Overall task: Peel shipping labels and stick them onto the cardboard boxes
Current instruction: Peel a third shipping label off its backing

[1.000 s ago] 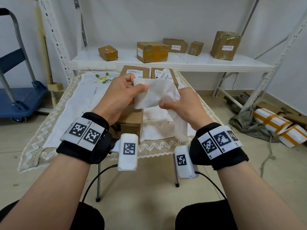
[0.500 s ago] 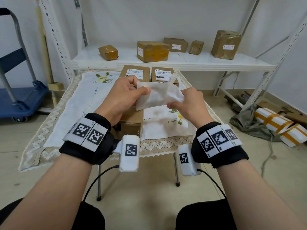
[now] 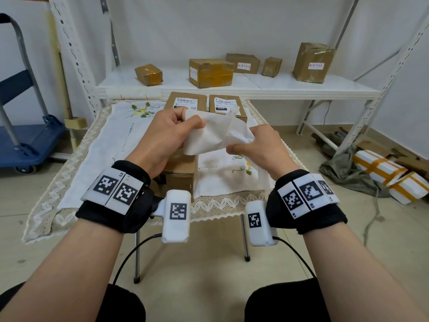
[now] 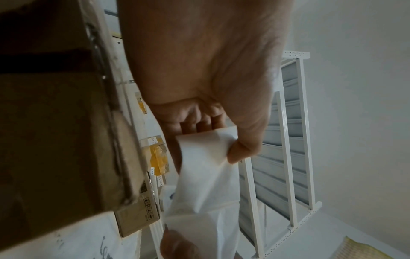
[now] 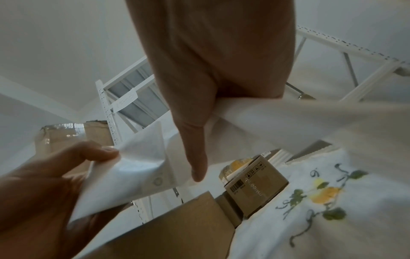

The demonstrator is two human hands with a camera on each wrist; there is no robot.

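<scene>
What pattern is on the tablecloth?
White tablecloth with embroidered yellow flowers and green leaves; clearest in the right wrist view.

White walls (image 3: 209,24) are enclosing the room above a beige tiled floor (image 3: 209,263). A white metal shelving rack (image 3: 255,88) is standing behind the cloth-covered counter (image 3: 76,182). A blue platform trolley (image 3: 27,140) is sitting at the left.

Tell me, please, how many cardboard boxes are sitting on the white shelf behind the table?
5: small box far left, large taped box, flat box behind it, small box, tall box far right. Others may be hidden.
</scene>
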